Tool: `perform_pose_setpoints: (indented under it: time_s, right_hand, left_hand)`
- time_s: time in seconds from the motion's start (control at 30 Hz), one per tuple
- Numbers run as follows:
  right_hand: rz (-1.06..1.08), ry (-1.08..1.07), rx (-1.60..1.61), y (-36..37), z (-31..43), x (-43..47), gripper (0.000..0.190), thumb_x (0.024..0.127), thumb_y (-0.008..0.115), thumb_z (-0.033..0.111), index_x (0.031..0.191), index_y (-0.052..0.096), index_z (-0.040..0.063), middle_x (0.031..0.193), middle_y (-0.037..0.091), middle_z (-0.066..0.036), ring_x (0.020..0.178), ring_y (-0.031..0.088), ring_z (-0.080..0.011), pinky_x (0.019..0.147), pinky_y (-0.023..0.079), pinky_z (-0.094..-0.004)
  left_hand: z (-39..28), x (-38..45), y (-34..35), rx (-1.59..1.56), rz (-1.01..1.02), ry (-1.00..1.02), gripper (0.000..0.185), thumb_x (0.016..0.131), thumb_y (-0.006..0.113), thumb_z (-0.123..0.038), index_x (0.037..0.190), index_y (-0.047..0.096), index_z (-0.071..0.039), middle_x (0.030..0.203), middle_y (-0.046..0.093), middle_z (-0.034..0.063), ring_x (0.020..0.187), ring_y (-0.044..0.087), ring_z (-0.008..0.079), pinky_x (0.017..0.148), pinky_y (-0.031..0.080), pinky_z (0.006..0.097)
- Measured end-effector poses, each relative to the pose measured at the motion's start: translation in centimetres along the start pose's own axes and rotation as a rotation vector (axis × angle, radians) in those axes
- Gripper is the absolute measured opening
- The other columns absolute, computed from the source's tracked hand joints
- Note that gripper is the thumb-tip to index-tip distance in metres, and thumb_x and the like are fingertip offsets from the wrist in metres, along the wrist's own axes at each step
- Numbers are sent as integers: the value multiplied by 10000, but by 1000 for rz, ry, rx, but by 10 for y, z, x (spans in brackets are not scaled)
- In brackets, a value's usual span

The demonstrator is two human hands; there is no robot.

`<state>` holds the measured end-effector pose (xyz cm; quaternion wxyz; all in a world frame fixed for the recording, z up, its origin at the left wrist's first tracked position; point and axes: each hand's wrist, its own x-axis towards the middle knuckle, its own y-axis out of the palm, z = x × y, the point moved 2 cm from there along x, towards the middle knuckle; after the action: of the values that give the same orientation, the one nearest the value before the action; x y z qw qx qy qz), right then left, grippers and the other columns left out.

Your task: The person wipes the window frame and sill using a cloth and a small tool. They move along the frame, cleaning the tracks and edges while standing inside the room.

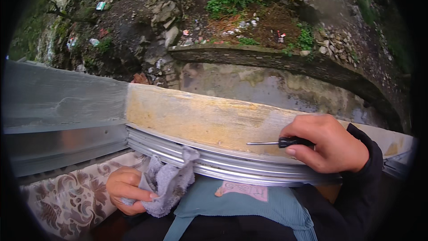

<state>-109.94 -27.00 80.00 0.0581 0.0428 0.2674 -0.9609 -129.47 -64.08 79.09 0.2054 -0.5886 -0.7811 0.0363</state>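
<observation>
My left hand (128,189) grips a crumpled grey cloth (167,187), whose upper end lies against the metal window track (214,162). In my right hand (326,144) is a small screwdriver (264,143) with a black handle and a thin metal shaft pointing left. The shaft is over the pale, yellow-stained outer sill (207,117), just beyond the track; whether its tip touches the sill I cannot tell. Dirt shows on the cloth's folds and in the track's grooves.
A grey metal window frame (67,144) stands at left above patterned floral material (77,197). I wear a teal corduroy apron (247,204) against the track. Beyond the sill is a drop to a concrete strip (240,80), a stone wall (254,53) and a littered slope.
</observation>
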Motion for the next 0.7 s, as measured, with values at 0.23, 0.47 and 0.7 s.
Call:
perform_pose_setpoints:
  time_s: [0.23,0.47,0.7]
  right_hand:
    - [70,-78,-56,11,5,9,166,874,698,132,991,626,40,835,616,-147,769,634,-380,640,501,-457]
    - [88,-175,36,47,27,36,306,876,702,173,1111,573,27,892,649,-166,802,649,-416,653,507,-490]
    - [137,-160,131,100,19,68,299,821,732,246,970,592,28,829,659,-193,813,642,-430,670,500,-511]
  left_hand:
    - [-15,23,5,91,180,-61,315,706,753,-35,1019,786,-24,624,421,34,450,414,187,433,289,335]
    - [-18,9,14,206,-57,-136,313,662,760,-6,969,790,-56,611,434,36,468,436,181,447,278,326]
    - [-34,21,15,299,-70,-146,297,642,799,-51,935,756,-79,638,515,37,514,503,209,472,343,334]
